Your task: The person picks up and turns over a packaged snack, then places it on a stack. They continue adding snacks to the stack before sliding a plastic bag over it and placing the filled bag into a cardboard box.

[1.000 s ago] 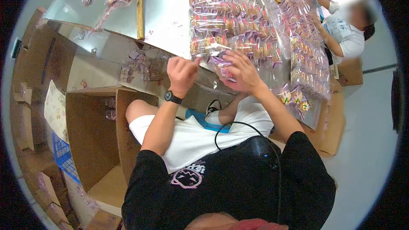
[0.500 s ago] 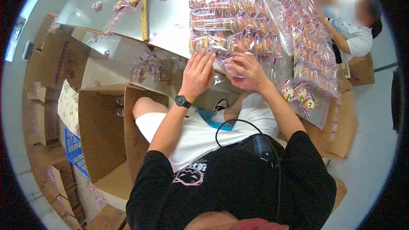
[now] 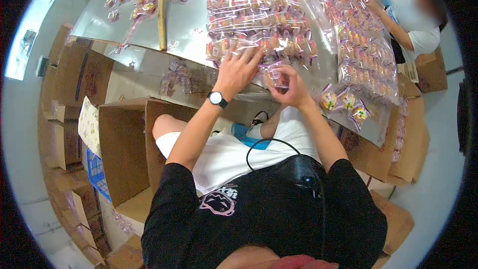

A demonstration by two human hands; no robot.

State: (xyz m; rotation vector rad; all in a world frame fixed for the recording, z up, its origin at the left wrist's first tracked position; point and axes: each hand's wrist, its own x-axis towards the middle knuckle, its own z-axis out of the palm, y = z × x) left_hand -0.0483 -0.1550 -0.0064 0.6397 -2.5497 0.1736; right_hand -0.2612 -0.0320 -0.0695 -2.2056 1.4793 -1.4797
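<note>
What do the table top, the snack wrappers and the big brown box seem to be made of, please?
Table top: likely sheet metal, brushed grey, with soft reflections.
Snack wrappers: thin clear plastic film, glossy and crinkled.
Box: brown cardboard by the look, matte, folded flaps.

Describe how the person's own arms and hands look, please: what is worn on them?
Both the left hand and the right hand are bare, with no gloves. A black wristwatch with a pale round face sits on the left wrist. Short black sleeves cover only the upper arms; the forearms are uncovered.
</note>
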